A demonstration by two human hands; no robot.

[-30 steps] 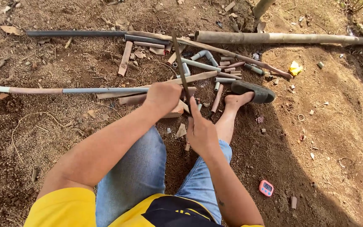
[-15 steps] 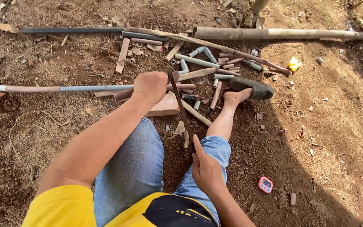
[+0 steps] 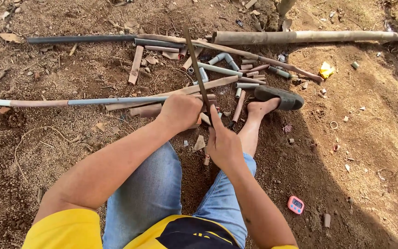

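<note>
Left hand [image 3: 180, 110] closed in fist around thin dark stick [image 3: 195, 64]; right hand [image 3: 222, 143] just below, fingers pressed together, touching same stick. Grey pipe [image 3: 116, 100] just left of stick; pink timer [image 3: 295, 204] well apart.

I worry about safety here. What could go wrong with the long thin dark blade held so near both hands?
The long thin dark blade passes beside the right hand, whose fingers might get cut. The left hand grips near it too. The bare foot lies among loose cut pipe pieces.
</note>
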